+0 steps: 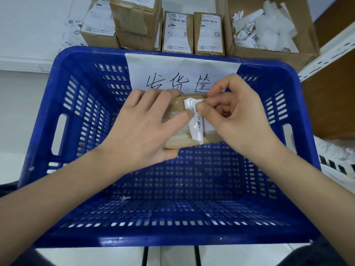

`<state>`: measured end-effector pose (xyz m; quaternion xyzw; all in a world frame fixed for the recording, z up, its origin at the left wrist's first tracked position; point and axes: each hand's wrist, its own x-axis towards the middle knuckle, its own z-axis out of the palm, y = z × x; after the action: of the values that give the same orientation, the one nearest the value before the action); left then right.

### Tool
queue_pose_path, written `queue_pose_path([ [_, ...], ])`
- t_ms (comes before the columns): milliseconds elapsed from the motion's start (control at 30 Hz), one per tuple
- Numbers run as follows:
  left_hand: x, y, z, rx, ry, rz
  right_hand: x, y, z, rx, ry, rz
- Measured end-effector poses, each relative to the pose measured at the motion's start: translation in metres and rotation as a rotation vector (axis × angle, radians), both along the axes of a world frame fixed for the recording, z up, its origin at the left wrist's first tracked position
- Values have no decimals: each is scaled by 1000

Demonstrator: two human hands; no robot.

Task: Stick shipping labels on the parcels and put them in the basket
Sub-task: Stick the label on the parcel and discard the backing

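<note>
Left hand (pixel 142 123) grips one brown parcel (pixel 177 107) above the blue basket (pixel 76 112) | right hand (pixel 233 110) pinches one curled shipping label (pixel 196 121) against that parcel | beyond the basket: four labelled parcels (pixel 177 33), one carton (pixel 269 29) of paper scraps.

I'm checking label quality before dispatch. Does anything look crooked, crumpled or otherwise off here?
Yes. The shipping label on the parcel held over the blue basket is creased and partly lifted, not flat; the right hand pinches it while the left hand grips the parcel.
</note>
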<state>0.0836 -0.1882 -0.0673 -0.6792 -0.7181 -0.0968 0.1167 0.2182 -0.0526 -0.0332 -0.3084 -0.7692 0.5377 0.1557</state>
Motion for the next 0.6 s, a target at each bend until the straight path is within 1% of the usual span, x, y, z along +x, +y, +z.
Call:
queue_pose_path([
  [100, -3, 1, 4, 21, -27, 43, -1, -1, 6, -119, -102, 84],
  [133, -4, 2, 5, 28, -30, 50, -1, -3, 7, -131, -122, 102],
  [367, -3, 2, 3, 16, -10, 27, 0, -5, -2, -1, -173, 62],
  [600, -2, 3, 4, -10, -31, 19, 0, 2, -3, 115, -189, 125],
])
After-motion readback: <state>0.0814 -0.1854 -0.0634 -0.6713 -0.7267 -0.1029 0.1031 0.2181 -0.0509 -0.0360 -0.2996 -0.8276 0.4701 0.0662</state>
